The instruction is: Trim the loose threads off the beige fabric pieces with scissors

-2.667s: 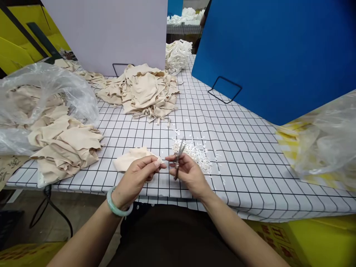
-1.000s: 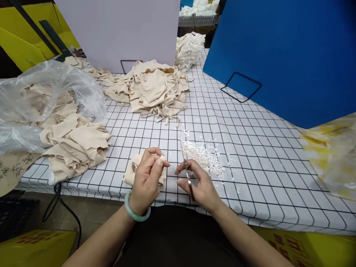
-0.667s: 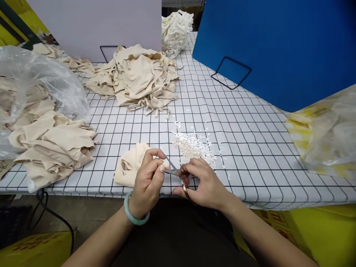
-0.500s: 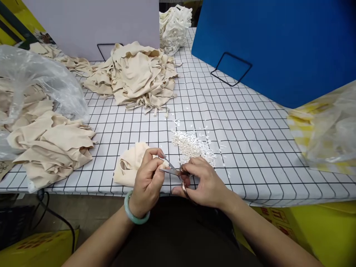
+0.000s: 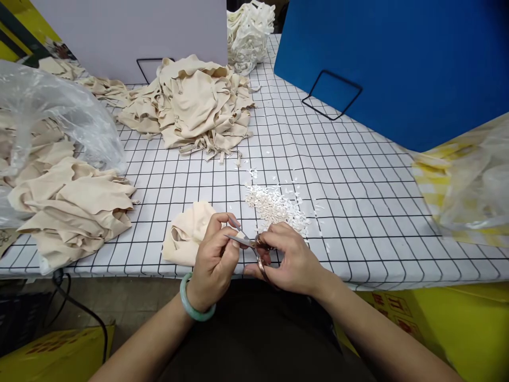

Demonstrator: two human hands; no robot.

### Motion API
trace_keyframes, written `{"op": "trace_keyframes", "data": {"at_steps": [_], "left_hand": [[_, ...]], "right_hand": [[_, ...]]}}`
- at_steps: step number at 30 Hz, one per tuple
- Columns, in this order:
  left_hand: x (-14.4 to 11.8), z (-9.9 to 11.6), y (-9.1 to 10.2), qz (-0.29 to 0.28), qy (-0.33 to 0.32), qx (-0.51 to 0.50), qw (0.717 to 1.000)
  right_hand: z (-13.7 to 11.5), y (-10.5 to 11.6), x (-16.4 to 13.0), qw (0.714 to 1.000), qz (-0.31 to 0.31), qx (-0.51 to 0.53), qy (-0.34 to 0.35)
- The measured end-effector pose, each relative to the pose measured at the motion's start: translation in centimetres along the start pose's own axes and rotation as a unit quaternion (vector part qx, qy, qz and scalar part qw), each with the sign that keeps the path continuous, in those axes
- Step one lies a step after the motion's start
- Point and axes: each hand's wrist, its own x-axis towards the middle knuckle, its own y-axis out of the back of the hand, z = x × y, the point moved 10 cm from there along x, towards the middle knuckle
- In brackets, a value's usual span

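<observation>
At the far left a clear plastic bag [image 5: 47, 114] spills limp beige fabric pieces [image 5: 73, 204]. At the near table edge the left hand [image 5: 214, 260] pinches a small beige garment [image 5: 186, 233], fingers closed on its edge; it looks soft, light and floppy (best gripped right at the seam). The right hand [image 5: 292, 260] is curled around small metal scissors [image 5: 248, 244], blades nearly together at the cloth. Just beyond lie stiff white snippets [image 5: 278, 207] on the gridded tablecloth [image 5: 358, 212].
</observation>
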Motion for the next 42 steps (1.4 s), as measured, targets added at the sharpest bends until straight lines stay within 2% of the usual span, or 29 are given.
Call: {"op": "trace_keyframes", "data": {"at_steps": [7,11,15,18,20,22,23,24,26,27,29,31,32,34,36,38,40,42], "left_hand": [[0.2,0.2,-0.6,-0.015,-0.013,0.013,1.0],[0.5,-0.4,-1.5,-0.034,-0.005,0.018,0.999],[1.2,-1.2,-3.3,-0.069,-0.005,0.019,0.997],[1.5,-1.4,-4.8,-0.098,-0.001,0.029,0.995],[1.2,-1.2,-5.8,-0.152,0.003,0.039,0.988],[0.7,-0.6,-5.7,-0.209,-0.007,0.061,0.976],[0.5,-0.3,-4.7,-0.211,-0.017,0.081,0.974],[0.5,-0.1,-2.9,-0.189,-0.024,0.111,0.975],[0.5,-0.3,2.4,-0.099,-0.018,0.209,0.973],[0.2,-0.7,4.9,-0.065,-0.007,0.264,0.962],[-0.7,-2.1,8.1,-0.074,0.024,0.348,0.934],[-1.6,-3.7,9.4,-0.12,0.053,0.378,0.916],[-1.9,-4.3,10.0,-0.123,0.065,0.381,0.914],[-2.1,-5.1,11.5,-0.081,0.091,0.385,0.915],[-2.2,-6.1,12.9,-0.043,0.128,0.381,0.915],[-2.3,-7.2,13.5,-0.048,0.159,0.369,0.915],[-2.2,-7.8,13.6,-0.066,0.168,0.355,0.917],[-1.7,-7.8,13.7,-0.058,0.159,0.349,0.921]], "right_hand": [[0.2,0.2,-0.5,1.0,0.021,-0.013,0.012],[1.3,0.4,-1.5,0.999,0.034,-0.029,-0.004],[3.4,0.9,-2.7,0.995,0.049,-0.062,-0.06],[5.4,1.8,-3.7,0.988,0.062,-0.048,-0.133],[6.6,2.8,-4.4,0.981,0.08,-0.022,-0.176],[7.4,3.9,-5.2,0.973,0.101,-0.008,-0.206],[7.6,4.4,-5.4,0.971,0.109,-0.007,-0.215],[7.7,4.8,-5.5,0.969,0.113,-0.007,-0.22],[7.6,4.9,-5.2,0.969,0.114,0.0,-0.218],[7.2,4.5,-4.9,0.971,0.109,0.009,-0.211],[6.0,2.8,-3.7,0.977,0.094,0.035,-0.19],[4.1,-0.1,-2.1,0.983,0.063,0.065,-0.162],[2.9,-1.8,-1.2,0.986,0.039,0.074,-0.142],[0.8,-5.2,0.8,0.992,-0.013,0.073,-0.103],[-0.3,-7.3,2.5,0.992,-0.042,0.073,-0.091],[-0.1,-7.0,3.7,0.987,-0.015,0.121,-0.109],[0.7,-5.1,4.2,0.967,0.056,0.214,-0.124],[1.5,-3.1,4.1,0.939,0.117,0.299,-0.125]]}}
